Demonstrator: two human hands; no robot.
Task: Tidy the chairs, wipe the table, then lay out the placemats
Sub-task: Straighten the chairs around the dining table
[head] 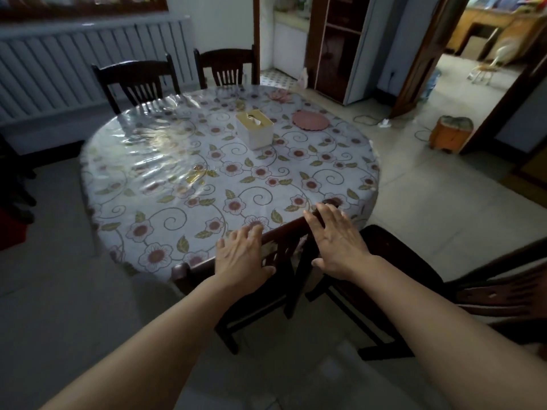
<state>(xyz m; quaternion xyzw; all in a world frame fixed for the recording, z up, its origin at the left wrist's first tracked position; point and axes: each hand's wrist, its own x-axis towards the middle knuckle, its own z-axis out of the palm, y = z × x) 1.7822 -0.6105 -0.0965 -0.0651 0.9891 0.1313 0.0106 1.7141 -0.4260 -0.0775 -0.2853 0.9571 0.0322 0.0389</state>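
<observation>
Dark wood chair (284,247) stands at the near edge of the round tabletop (165,179), its top rail touching the floral plastic cover. We have our left hand (244,257) flat on the rail, fingers spread and nearly straight, thumb below the rail. Our right hand (337,239) rests on the rail further right, fingers straight and splayed, gripping nothing. Pink round placemat (310,120) lies at the far right, near a white tissue box (254,129). Two more chairs (139,79) sit tucked at the far side.
</observation>
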